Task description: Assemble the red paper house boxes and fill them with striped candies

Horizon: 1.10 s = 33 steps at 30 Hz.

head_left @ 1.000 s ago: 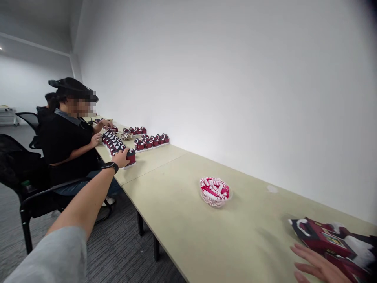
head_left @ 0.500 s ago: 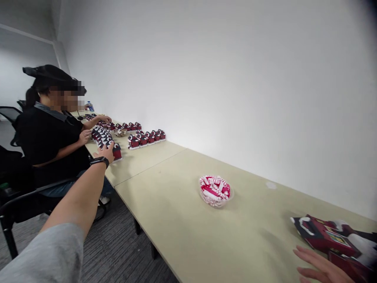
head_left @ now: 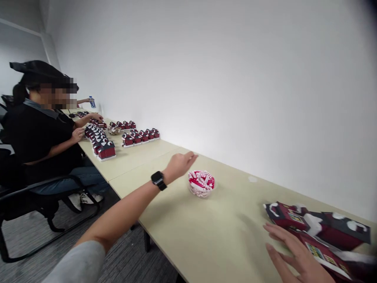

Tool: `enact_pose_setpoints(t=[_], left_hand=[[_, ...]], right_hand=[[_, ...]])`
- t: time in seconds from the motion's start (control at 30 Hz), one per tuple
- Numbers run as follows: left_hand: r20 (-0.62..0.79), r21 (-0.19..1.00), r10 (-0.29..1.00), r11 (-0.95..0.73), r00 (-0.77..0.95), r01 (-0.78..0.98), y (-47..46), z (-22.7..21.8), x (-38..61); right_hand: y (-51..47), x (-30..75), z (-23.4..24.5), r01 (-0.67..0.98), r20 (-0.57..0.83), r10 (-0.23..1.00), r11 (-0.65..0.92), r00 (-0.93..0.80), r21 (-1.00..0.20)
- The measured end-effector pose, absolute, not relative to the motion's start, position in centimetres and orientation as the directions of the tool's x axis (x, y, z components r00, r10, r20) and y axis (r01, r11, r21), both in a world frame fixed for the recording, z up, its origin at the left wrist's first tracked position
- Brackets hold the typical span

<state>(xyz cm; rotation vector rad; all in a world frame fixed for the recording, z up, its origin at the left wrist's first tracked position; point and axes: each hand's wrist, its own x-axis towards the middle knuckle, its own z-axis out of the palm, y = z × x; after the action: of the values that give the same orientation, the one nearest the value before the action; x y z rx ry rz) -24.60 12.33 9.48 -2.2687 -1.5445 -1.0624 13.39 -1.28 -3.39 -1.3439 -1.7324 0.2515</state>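
Observation:
My left hand (head_left: 180, 165), with a black watch at the wrist, hangs above the table just left of a clear bowl (head_left: 215, 188) of red-and-white striped pieces (head_left: 202, 181). Its fingers stretch loosely towards the right and nothing shows in them. At the lower right, my right hand (head_left: 290, 251) is open with fingers apart. Beside it lie several dark red model houses with white snow on black roofs, among them a near house (head_left: 316, 251) and a back house (head_left: 341, 230). The hand overlaps the near house in view; whether it touches cannot be told.
A co-worker (head_left: 38, 133) in black sits at the left, hands near a row of similar houses (head_left: 101, 146). Another row of houses (head_left: 140, 136) stands by the wall. Further back, another person's hand holds a bottle (head_left: 92, 102). A chair (head_left: 44, 184) stands by the table's front edge.
My left hand has left the end house of the co-worker's row and swung right towards the bowl. My view has turned slightly right. The far bottle has been lifted.

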Motion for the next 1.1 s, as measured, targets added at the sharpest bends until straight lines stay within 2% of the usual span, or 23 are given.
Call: enact_pose_setpoints(t=[0.1,0.2,0.23,0.33,0.37,0.43,0.57,0.73,0.9,1.0,1.1], left_hand=[[0.677,0.243,0.684,-0.556,0.272,0.795,11.2,10.6,-16.9],[0.749,0.305,0.608,-0.669,0.264,0.678,9.0,8.5,-10.6],[0.780,0.253,0.546,-0.722,0.306,0.644,8.2,7.3,-9.0],[0.763,-0.058,0.268,-0.878,0.589,0.474,6.0,3.3,-5.9],[0.729,-0.123,0.203,-0.901,0.654,0.417,5.5,2.3,-5.4],[0.679,-0.170,0.149,-0.921,0.719,0.352,5.1,1.2,-5.0],[0.676,-0.080,0.225,-0.924,0.702,0.373,5.7,1.3,-5.6],[0.649,0.051,0.335,-0.915,0.683,0.401,7.1,1.8,-6.7],[0.613,0.112,0.393,-0.902,0.686,0.417,7.2,1.7,-6.9],[0.576,0.139,0.407,-0.903,0.709,0.406,6.8,1.9,-6.8],[0.556,0.203,0.436,-0.897,0.707,0.394,6.4,2.2,-6.8]], right_hand=[[-1.9,13.3,-1.6,0.784,0.660,0.752,0.416,-0.010,-0.462],[-2.2,13.7,-0.1,0.886,0.793,0.610,0.358,0.016,-0.293],[-2.1,14.0,0.1,0.914,0.818,0.574,0.319,0.025,-0.251],[-1.1,15.9,-1.2,0.970,0.833,0.553,0.199,0.007,-0.140],[-0.6,16.7,-2.0,0.981,0.814,0.581,0.165,-0.009,-0.106],[0.4,18.2,-4.0,0.993,0.748,0.663,0.112,-0.044,-0.042],[1.6,19.7,-6.8,0.996,0.639,0.763,0.069,-0.094,0.064],[0.9,19.4,-7.3,0.979,0.678,0.716,0.032,-0.164,0.203],[-0.6,18.0,-6.6,0.937,0.679,0.680,0.033,-0.275,0.347],[-1.7,15.8,-5.2,0.944,0.620,0.749,0.024,-0.235,0.330],[-2.7,12.8,-3.7,0.977,0.550,0.819,0.060,-0.165,0.203]])
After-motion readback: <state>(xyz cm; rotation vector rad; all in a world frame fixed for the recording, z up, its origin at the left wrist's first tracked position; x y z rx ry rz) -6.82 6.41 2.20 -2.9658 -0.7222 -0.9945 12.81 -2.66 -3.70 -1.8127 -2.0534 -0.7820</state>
